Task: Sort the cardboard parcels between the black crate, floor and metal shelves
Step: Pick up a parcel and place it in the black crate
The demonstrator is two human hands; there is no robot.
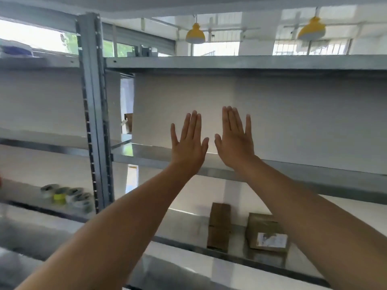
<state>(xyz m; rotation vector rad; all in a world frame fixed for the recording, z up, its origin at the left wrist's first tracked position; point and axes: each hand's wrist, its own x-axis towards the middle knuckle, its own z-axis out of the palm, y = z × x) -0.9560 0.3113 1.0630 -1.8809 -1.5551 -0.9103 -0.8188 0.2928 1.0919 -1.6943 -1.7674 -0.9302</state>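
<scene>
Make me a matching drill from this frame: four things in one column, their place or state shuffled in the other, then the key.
Things
1. Tape rolls
2. Labelled parcel
3. Lamps
4. Left hand

Place or state
A. hanging from the ceiling, yellow
B. lower shelf on the right, beside a plain parcel
C. open and flat, holding nothing
D. shelf in the left bay, lined up in a row

Pairs: 1-D, 2-B, 3-A, 4-C
</scene>
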